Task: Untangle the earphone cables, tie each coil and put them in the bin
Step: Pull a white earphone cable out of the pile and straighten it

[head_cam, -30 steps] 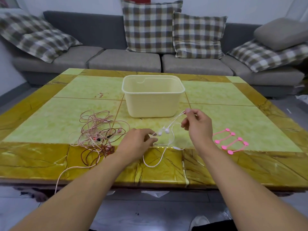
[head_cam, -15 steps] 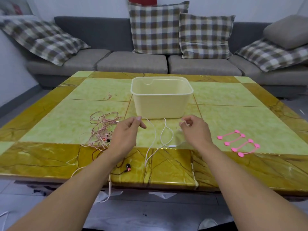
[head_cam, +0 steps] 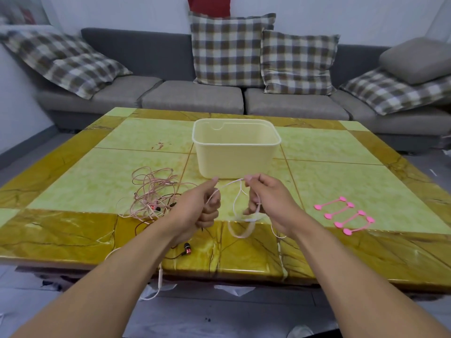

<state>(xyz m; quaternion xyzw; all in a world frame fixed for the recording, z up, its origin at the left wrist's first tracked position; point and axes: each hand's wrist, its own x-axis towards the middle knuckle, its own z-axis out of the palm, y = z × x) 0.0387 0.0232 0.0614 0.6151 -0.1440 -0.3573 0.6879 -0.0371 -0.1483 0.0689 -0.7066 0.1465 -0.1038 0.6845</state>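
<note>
While the left hand (head_cam: 202, 207) and right hand (head_cam: 264, 200) each pinched the white earphone cable (head_cam: 238, 206), even loops seemed wise; bin (head_cam: 235, 154) at twelve o'clock.

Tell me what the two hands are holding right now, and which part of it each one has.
Both hold the white earphone cable. The left hand and right hand each pinch it along its length, a strand between them, loops hanging below.
</note>
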